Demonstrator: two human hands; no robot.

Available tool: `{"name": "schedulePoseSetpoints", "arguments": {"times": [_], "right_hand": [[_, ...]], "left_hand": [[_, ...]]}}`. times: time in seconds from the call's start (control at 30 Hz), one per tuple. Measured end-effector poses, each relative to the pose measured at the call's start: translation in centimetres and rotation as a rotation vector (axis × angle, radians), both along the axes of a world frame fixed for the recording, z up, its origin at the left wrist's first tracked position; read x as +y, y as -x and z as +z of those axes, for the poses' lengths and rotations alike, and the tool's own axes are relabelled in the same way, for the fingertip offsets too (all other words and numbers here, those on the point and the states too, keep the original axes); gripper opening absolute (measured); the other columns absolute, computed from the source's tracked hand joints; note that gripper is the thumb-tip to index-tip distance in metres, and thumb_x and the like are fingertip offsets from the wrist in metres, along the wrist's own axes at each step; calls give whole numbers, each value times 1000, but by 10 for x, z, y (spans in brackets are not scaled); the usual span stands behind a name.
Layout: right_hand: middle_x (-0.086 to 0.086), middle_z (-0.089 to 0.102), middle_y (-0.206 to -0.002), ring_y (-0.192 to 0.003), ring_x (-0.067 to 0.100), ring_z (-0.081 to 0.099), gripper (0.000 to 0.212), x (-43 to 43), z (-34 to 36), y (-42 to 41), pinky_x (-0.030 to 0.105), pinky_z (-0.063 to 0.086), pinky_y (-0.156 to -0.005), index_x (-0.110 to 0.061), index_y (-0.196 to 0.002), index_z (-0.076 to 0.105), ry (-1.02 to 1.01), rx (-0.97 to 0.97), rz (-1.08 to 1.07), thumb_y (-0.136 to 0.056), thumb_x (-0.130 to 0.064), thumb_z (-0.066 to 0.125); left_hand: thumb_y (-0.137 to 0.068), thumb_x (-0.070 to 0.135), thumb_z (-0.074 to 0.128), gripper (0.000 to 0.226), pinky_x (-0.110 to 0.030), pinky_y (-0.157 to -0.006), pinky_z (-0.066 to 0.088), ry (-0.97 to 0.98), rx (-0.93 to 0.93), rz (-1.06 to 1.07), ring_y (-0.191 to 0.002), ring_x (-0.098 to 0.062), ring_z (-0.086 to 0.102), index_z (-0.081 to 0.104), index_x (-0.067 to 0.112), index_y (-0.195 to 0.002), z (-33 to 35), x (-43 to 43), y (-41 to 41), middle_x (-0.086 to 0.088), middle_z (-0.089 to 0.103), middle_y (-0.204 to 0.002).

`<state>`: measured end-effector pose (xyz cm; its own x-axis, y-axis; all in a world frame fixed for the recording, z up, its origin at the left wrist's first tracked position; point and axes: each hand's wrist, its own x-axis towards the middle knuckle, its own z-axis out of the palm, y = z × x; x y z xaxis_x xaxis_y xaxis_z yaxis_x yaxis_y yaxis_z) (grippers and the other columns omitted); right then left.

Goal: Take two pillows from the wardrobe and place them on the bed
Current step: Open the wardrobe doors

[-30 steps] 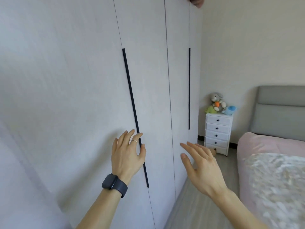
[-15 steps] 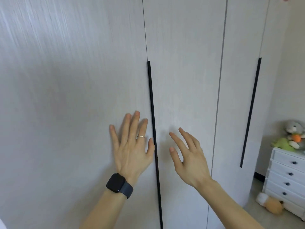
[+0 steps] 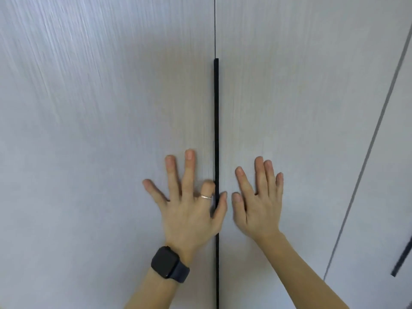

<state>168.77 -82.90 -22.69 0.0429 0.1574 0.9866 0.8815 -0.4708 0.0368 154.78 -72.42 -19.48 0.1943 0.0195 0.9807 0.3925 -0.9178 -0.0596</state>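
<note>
Your fingers are spread, gripping nothing: left hand (image 3: 189, 210) now at the black handle strip (image 3: 216, 134), thumb across it, right hand (image 3: 258, 206) at its three o'clock. You've squared up to the wardrobe (image 3: 100, 108); doors shut, pillows unseen, opening comes next.

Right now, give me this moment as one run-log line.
phase: opening wardrobe | left hand: open, spread, thumb at black handle strip | right hand: open on right door | doors: shut | pillows: not visible

Left hand (image 3: 189, 210) and right hand (image 3: 258, 206) flank the handle strip (image 3: 216, 121) on the wardrobe (image 3: 100, 130).
</note>
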Motion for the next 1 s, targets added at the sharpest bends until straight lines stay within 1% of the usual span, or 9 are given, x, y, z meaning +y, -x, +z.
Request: {"name": "schedulePoseSetpoints", "arguments": {"times": [0.17,0.3,0.4,0.53,0.6,0.7,0.8,0.9,1.0], "right_hand": [[7,16,-169,-155,28,17,57,2,-8,-9,54,12,-123,-32,-159,27,-18,-37,39,-103,-42,36],[6,18,-169,-154,27,21,57,1,-7,-9,53,14,-123,-34,-157,31,-5,-7,53,-102,-43,43],[4,18,-169,-154,26,23,57,0,-6,-8,53,16,-123,-36,-157,33,-6,19,62,-101,-44,44],[1,10,-170,-156,23,16,57,-7,-5,-5,54,12,-123,-38,-158,25,56,94,78,-104,-46,40],[0,6,-171,-156,22,12,55,-13,-2,-3,53,8,-124,-39,-159,20,112,113,83,-106,-47,35],[0,2,-171,-157,22,8,55,-22,2,1,53,6,-124,-40,-160,15,191,137,76,-107,-47,30],[0,-1,-171,-157,23,4,55,-34,6,12,55,8,-125,-38,-160,14,261,201,84,-108,-45,30],[0,-2,-171,-157,22,-4,57,-53,13,27,57,9,-124,-37,-161,14,361,293,125,-107,-38,35],[-3,-10,-170,-156,16,-14,59,-74,12,49,51,6,-124,-39,-160,14,464,471,214,-107,-37,38]], "left_hand": [[-92,37,60,21,-80,-108,4,16,26,31,-148,-53,17,54,17,-91,-3,-14,2,-24,32,-157],[-91,29,62,21,-80,-107,11,112,53,80,-145,-57,21,64,9,-87,2,-32,5,-28,30,-156],[-91,28,65,23,-79,-104,19,155,107,129,-146,-55,21,65,5,-87,6,-41,11,-27,29,-157],[-91,28,67,26,-76,-107,23,252,167,156,-148,-52,16,63,3,-86,8,-54,16,-24,26,-160],[-90,26,70,26,-75,-105,27,295,196,170,-147,-53,18,64,1,-86,11,-60,17,-25,27,-160],[-86,21,75,25,-74,-104,31,361,223,159,-146,-54,19,64,-1,-85,16,-68,19,-24,26,-160],[-87,18,75,22,-72,-109,27,432,221,91,-149,-50,12,65,-1,-86,20,-77,26,-20,21,-163],[-91,22,70,22,-68,-115,21,479,236,31,-153,-44,3,65,1,-89,22,-89,40,-15,15,-166],[-93,23,68,22,-66,-116,21,483,244,-37,-154,-41,2,65,2,-89,21,-101,58,-12,14,-167]]}}
